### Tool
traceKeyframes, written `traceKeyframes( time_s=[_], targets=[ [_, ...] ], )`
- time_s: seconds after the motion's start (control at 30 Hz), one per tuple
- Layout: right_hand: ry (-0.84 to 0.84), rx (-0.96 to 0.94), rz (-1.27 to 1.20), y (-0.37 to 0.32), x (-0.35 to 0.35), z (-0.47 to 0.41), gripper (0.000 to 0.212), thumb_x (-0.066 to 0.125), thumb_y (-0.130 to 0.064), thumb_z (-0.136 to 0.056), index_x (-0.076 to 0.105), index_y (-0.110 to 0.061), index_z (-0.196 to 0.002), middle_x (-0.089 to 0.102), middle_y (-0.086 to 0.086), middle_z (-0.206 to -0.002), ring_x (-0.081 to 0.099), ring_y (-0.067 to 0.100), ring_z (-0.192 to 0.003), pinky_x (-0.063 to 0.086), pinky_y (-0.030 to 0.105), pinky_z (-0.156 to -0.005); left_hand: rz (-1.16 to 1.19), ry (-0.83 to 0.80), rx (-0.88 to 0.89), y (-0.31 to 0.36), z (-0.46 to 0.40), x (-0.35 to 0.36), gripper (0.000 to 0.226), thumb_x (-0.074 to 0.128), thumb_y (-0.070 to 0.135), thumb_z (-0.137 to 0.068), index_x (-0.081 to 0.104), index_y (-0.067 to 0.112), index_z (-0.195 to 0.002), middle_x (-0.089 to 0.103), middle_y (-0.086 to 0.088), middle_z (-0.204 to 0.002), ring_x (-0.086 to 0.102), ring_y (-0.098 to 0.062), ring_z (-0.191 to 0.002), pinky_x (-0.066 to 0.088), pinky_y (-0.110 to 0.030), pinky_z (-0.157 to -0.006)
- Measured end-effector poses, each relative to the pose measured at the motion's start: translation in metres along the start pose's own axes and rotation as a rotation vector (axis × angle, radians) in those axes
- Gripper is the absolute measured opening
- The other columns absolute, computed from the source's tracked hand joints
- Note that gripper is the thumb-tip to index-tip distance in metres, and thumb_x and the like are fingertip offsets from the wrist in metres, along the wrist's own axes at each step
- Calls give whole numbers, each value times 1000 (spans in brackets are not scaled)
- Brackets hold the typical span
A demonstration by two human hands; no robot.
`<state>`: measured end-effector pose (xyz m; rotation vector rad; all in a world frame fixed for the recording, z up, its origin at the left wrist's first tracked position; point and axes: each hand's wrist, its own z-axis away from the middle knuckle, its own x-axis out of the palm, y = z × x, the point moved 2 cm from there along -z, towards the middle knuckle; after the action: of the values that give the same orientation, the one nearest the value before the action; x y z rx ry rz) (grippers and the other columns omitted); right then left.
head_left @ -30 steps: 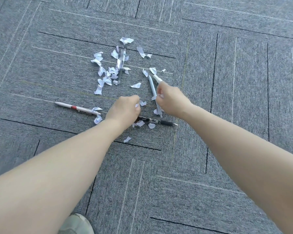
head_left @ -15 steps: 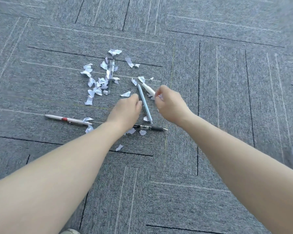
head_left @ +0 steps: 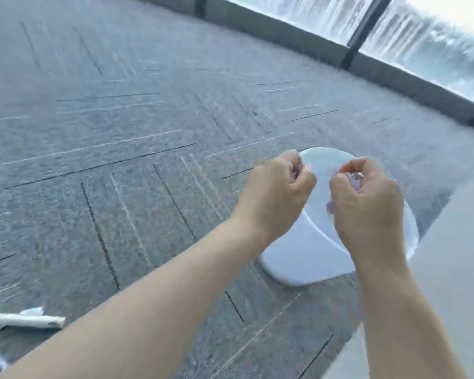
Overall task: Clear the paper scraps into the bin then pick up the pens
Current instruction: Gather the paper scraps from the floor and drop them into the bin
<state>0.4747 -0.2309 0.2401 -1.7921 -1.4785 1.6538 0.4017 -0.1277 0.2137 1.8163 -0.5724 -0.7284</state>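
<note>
A white round bin point(head_left: 307, 255) stands on the grey carpet at the right. Both my hands hover over its open top. My left hand point(head_left: 277, 195) is curled around small paper scraps point(head_left: 296, 175) that show between the fingers. My right hand point(head_left: 367, 203) is likewise closed on a bunch of paper scraps point(head_left: 353, 177). One white pen point(head_left: 25, 321) with a scrap beside it lies blurred at the lower left edge. The other pens and the remaining scraps are out of view.
Grey carpet tiles point(head_left: 121, 160) stretch across the floor. A low grey sill and window frames point(head_left: 353, 50) run along the back right. A pale smooth surface point(head_left: 454, 255) borders the bin on the right.
The view swung right from the scrap pile to the bin. Both hands left the floor, closed on scraps, and now hang over the bin's opening.
</note>
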Motion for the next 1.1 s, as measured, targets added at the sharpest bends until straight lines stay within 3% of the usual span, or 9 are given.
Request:
traceKeyframes(
  time_s=[0.17,0.23,0.3,0.47,0.53,0.7,0.8,0.9,1.1],
  targets=[
    [-27,247,160,67,-38,-22,8,55,-15,-88,62,-19,-84,66,1,-67,59,-2,-56,41,15,-52,-207,-299,-127,16,-37,100,29,45,23,-92,41,16,-64,46,0,-58,44,-23,-58,32,-31,-50],
    [-92,330,202,87,-39,-26,15,52,-21,-90,66,-20,-94,68,4,-85,62,19,-81,45,28,-68,-307,-450,-182,7,-45,118,29,36,30,-93,57,14,-80,59,-7,-79,56,-28,-74,47,-26,-64],
    [-43,367,167,97,-43,-29,28,45,-29,-90,67,-19,-104,61,3,-87,56,24,-83,43,33,-76,-368,-528,-192,2,-48,123,41,28,36,-90,64,19,-100,61,-8,-96,58,-33,-94,49,-39,-83],
    [209,92,-31,59,-36,-21,19,48,-23,-93,68,-22,-94,58,-2,-82,51,11,-68,37,27,-67,-176,-279,-118,8,-36,85,38,42,33,-98,73,14,-87,49,-2,-47,52,-17,-55,33,-28,-56],
    [196,-31,-148,27,-13,-9,16,52,-21,-92,67,-25,-87,63,-6,-77,57,11,-64,45,29,-65,-95,-81,5,2,-24,51,33,48,28,-96,71,11,-80,57,6,-57,52,-11,-59,37,-28,-59],
    [-218,-185,-260,-22,107,50,13,55,-21,-92,66,-23,-84,64,-4,-66,55,21,-59,44,33,-57,-357,152,-115,-84,52,-72,15,52,18,-91,63,13,-83,58,2,-75,48,-12,-65,40,-28,-60],
    [-657,-285,-8,-27,201,118,13,54,-26,-93,65,-21,-88,61,-7,-68,58,20,-69,47,34,-63,-687,130,-412,-156,146,-155,10,53,19,-88,63,19,-88,57,3,-82,55,-17,-77,42,-30,-67],
    [-1025,-428,253,-20,271,192,16,49,-30,-94,63,-25,-99,65,-5,-90,61,24,-84,52,36,-69,-886,73,-691,-193,244,-220,11,52,19,-84,61,19,-90,59,-1,-92,56,-24,-92,47,-37,-73],
    [-1073,-761,496,-26,339,264,20,46,-30,-98,52,-16,-111,54,3,-106,56,25,-79,43,34,-55,-964,34,-817,-203,352,-250,18,50,26,-86,58,22,-102,53,4,-100,50,-18,-98,48,-34,-73]
  ],
)
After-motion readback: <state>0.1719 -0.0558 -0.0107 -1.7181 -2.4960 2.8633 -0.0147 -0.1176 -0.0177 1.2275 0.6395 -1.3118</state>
